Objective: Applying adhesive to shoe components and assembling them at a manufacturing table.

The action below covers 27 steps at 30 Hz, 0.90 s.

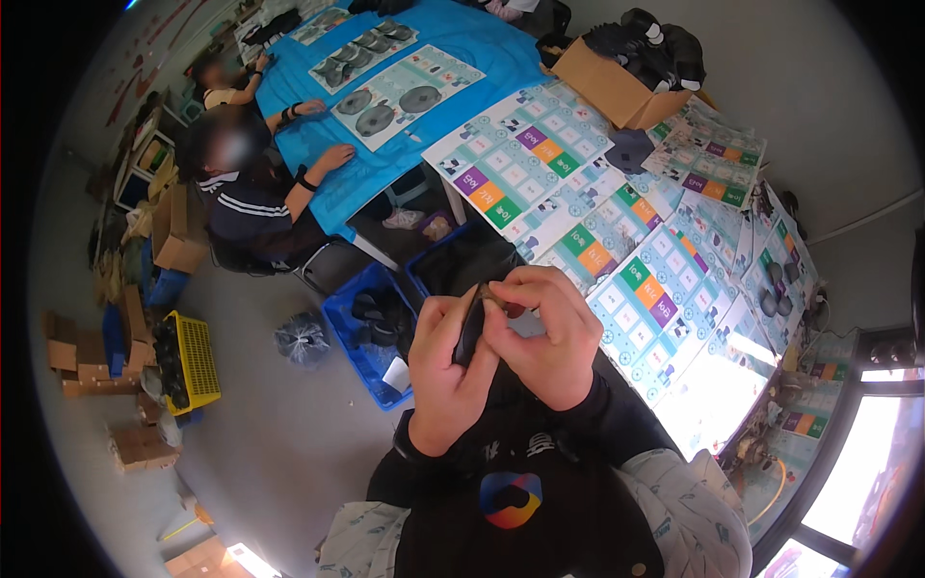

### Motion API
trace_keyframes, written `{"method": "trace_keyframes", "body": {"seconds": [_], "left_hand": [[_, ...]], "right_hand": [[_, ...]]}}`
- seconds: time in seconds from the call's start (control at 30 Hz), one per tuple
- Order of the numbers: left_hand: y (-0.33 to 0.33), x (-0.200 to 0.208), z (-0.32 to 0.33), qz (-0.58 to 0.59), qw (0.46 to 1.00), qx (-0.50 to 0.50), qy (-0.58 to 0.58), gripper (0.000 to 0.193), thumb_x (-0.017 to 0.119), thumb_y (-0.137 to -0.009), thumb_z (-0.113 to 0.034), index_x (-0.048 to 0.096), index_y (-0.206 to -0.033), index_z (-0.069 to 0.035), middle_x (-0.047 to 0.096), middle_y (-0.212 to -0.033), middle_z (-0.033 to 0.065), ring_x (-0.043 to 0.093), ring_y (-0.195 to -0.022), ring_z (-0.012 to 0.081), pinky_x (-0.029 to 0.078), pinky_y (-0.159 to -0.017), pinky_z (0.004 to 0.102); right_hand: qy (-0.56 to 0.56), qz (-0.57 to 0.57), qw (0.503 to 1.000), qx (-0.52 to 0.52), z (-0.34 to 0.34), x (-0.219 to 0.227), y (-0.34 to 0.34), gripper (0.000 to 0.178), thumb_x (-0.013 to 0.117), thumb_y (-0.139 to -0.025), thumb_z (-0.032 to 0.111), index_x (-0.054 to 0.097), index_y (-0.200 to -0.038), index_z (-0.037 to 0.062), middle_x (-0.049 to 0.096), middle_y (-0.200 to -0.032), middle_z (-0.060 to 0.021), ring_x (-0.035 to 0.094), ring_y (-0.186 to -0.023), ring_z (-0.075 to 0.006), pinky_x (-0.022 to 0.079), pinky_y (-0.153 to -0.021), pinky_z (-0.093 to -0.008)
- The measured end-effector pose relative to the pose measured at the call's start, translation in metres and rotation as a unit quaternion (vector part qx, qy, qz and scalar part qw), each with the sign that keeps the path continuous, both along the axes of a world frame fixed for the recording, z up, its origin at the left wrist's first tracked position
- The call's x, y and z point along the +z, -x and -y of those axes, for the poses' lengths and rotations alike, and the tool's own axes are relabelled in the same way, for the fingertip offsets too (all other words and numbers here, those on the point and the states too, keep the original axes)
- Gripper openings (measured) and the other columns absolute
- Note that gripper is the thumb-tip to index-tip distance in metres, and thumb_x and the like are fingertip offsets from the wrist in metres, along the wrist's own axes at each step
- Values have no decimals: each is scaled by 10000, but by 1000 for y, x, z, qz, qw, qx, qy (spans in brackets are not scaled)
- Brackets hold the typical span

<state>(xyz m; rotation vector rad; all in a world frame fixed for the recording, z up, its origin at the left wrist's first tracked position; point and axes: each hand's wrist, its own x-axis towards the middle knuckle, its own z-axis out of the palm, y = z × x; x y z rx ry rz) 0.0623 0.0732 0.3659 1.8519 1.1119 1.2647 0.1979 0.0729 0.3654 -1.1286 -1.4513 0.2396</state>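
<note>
Close in front of my chest, both hands grip one small dark piece (469,332), thin and curved, with a brownish upper edge. Its exact kind does not show. My left hand (445,371) is closed around its lower part, thumb along the side. The thumb and forefinger of my right hand (551,337) pinch the piece near its top. The fingers partly cover it. Just left of and beyond my hands, a blue crate (337,313) on the floor holds black pieces and a white slip.
On my right stands a table covered with printed sheets (617,313), with several dark round pieces (776,289) and a cardboard box (617,91) of black items. Two people sit at a blue-covered table (332,197). A yellow crate (198,361) and a plastic bag (302,339) stand on the floor.
</note>
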Motion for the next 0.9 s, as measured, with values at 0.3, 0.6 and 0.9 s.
{"method": "trace_keyframes", "body": {"seconds": [0.3,0.6,0.9], "left_hand": [[4,5,9,0,999,25,27,413,723,-881,-22,667,-1288,20,591,-1000,120,605,-892,237,489,-794,322],[-2,10,15,-7,1000,-2,30,380,733,-891,-28,661,-1260,25,593,-1059,86,580,-969,197,468,-887,303],[3,6,18,21,1000,-2,22,440,752,-886,-84,662,-1307,8,583,-1012,101,612,-912,227,499,-807,323]], "right_hand": [[-20,-105,988,-110,9,10,-17,229,806,-790,-78,693,-974,-3,703,-987,-105,677,-718,-148,560,-649,-258],[84,-56,994,33,16,18,-13,229,809,-800,-45,716,-1005,-2,692,-1052,-90,688,-742,-137,578,-667,-268],[52,-2,972,230,19,21,-24,270,803,-787,-64,717,-1033,8,686,-1014,-92,679,-763,-152,573,-666,-276]]}}
